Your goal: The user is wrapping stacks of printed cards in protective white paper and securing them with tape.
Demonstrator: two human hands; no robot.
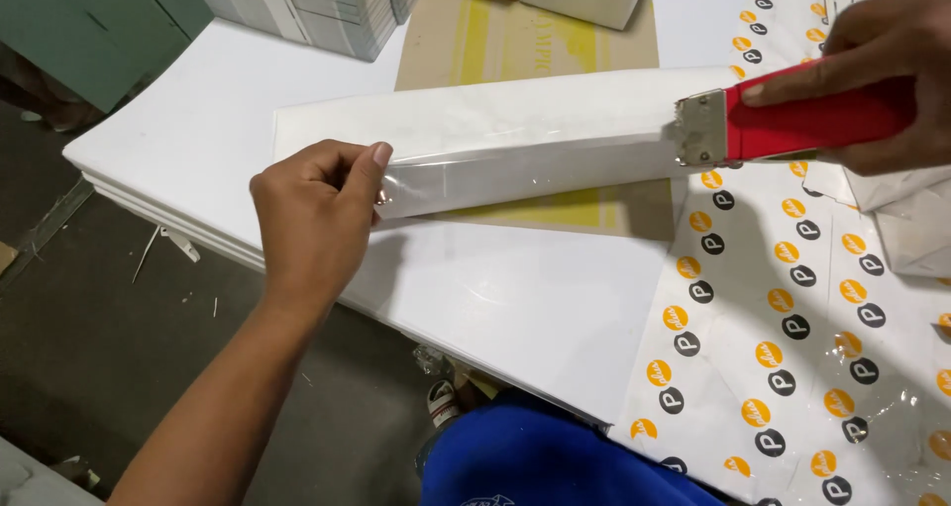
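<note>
While both hands grip | left hand [315, 219]: tape end | right hand [872, 80]: one red dispenser [792, 125] (one white package [495, 140])

right hand [872, 80] cropped by frame edge (wrist unseen), dispenser's [792, 120] roll hidden

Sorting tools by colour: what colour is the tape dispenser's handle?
Red, with a grey metal blade end; the tape dispenser shows best in the head view.

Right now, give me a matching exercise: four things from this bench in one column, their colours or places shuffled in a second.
1. Tape dispenser
2. White package
3. Dotted sheet
4. Cardboard

a. brown, under the package
b. pinched at its end by the left hand
c. red, in the right hand
d. orange and black, at right

Pairs: 1-c, 2-b, 3-d, 4-a
</note>
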